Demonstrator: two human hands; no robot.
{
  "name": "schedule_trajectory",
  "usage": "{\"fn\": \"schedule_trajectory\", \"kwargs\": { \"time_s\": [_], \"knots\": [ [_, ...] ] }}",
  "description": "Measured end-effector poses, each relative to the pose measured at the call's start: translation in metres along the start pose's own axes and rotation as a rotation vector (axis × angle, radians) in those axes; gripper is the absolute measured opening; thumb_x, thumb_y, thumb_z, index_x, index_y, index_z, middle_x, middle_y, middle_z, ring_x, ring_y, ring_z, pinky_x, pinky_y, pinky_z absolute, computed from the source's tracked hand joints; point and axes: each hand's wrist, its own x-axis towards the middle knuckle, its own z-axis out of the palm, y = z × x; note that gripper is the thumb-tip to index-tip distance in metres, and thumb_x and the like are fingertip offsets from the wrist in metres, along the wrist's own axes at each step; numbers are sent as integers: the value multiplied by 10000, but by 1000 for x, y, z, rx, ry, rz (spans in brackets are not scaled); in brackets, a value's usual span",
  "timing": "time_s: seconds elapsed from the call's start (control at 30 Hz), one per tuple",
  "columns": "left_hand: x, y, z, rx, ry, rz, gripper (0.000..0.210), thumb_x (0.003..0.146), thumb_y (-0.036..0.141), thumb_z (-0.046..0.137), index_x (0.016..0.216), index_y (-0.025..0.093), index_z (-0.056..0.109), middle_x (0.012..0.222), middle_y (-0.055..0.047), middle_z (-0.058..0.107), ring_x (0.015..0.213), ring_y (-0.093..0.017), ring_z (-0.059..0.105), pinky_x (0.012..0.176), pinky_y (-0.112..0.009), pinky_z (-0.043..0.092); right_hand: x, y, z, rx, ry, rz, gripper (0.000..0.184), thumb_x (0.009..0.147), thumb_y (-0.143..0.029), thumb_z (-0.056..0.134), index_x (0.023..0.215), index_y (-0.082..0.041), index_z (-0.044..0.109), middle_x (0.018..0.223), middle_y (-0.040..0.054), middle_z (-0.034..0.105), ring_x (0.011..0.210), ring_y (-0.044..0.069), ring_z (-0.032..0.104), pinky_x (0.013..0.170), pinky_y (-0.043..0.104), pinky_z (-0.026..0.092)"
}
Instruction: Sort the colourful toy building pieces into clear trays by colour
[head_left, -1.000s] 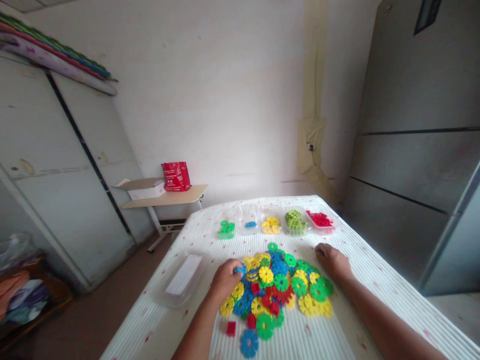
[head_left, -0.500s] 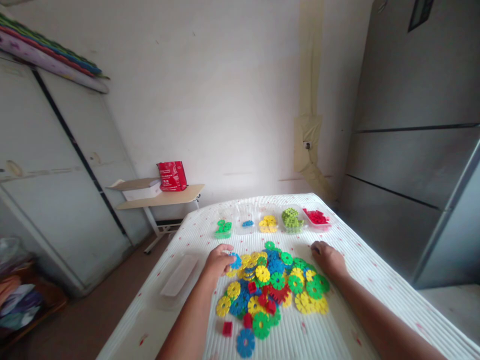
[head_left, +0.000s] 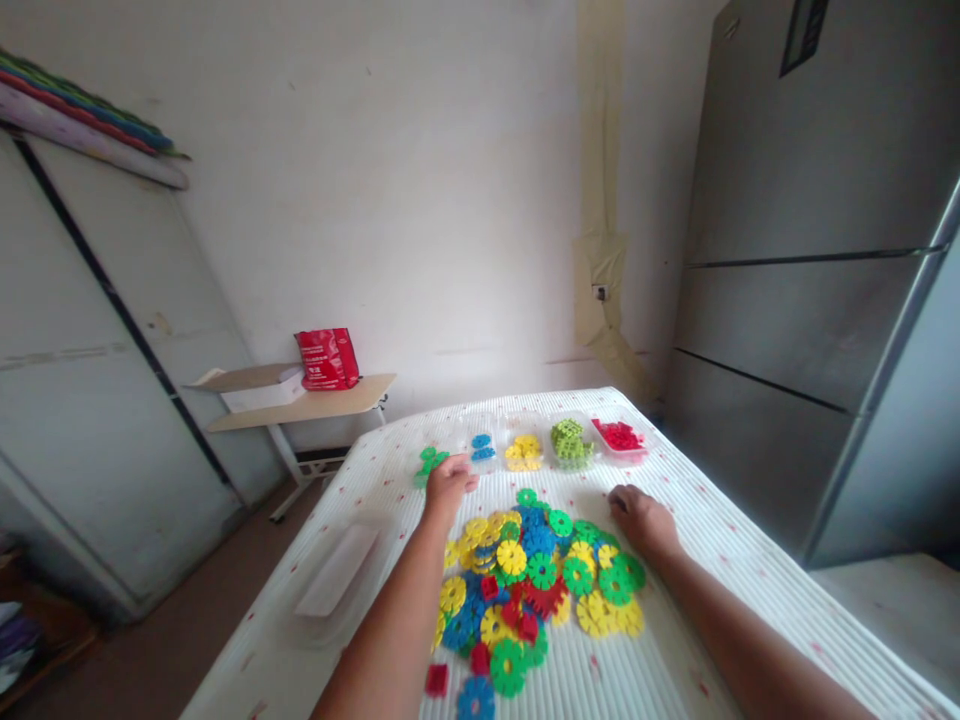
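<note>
Because the left hand covers the near right part of the tub of green notched discs in this view, I cannot tell whether it touches the rim or hovers above it. Its fingers are bent with the fingertips to the right, and no piece shows between them, though the hidden inner side leaves me unable to say whether anything is gripped. Just beyond those fingertips and slightly right is the clear tub with blue notched discs lying in it; farther right of the left grip come yellow notched discs, lime-green pieces and red pieces, each colour in its own tub. Nearer the body than the grip, to its right, spreads the mixed pile of notched discs, with a red square block and a blue notched disc at its closest edge. Across the pile, the right hand rests on the ribbed tablecloth, fingers curled in; whether they enclose anything is unclear. Handling at the tubs should go best with the left wrist raised enough for the knuckles to clear the rims, since the light-looking tubs could slide if bumped. Any disc let go there is better lowered close to the tub floor than dropped, with the forearm held off the pile so that its loose edge does not scatter.
</note>
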Motion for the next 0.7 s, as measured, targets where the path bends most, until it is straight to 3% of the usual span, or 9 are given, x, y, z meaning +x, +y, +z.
{"fn": "schedule_trajectory", "kwargs": {
  "time_s": [0.13,0.27,0.37,0.53,0.7],
  "knots": [
    [-27,-16,-25,187,14,36,198,657,168,547,833,147,634,635,14,629,482,-114,580,508,-232,470,0,-2,0,-17,-4,12,199,798,-203,428,831,-197,623,879,40,636,723,139,559,549,227,271],
    [-62,-32,-51,342,50,79,142,618,174,536,692,175,658,700,-21,676,733,-184,626,726,-289,472,0,-2,1,-31,-4,18,212,799,-207,419,833,-195,627,882,47,638,712,144,562,541,234,269],
    [-85,-47,-64,459,68,132,192,647,214,502,749,187,663,806,-40,688,809,-197,618,792,-310,458,1,-1,1,-25,-7,28,216,793,-212,420,836,-197,631,895,51,644,721,151,570,546,235,280],
    [-98,-65,-66,560,105,258,221,680,223,449,782,181,640,838,-52,673,828,-192,619,798,-313,472,0,-12,-7,57,2,27,211,786,-227,431,843,-195,632,864,49,658,733,161,580,594,238,340],
    [-97,-62,-62,655,111,306,215,685,176,429,739,184,637,813,-50,666,823,-189,614,805,-323,470,-6,-46,-11,213,-62,-153,286,804,-376,468,946,-197,640,889,52,652,775,162,586,679,242,398]
  ]
}}
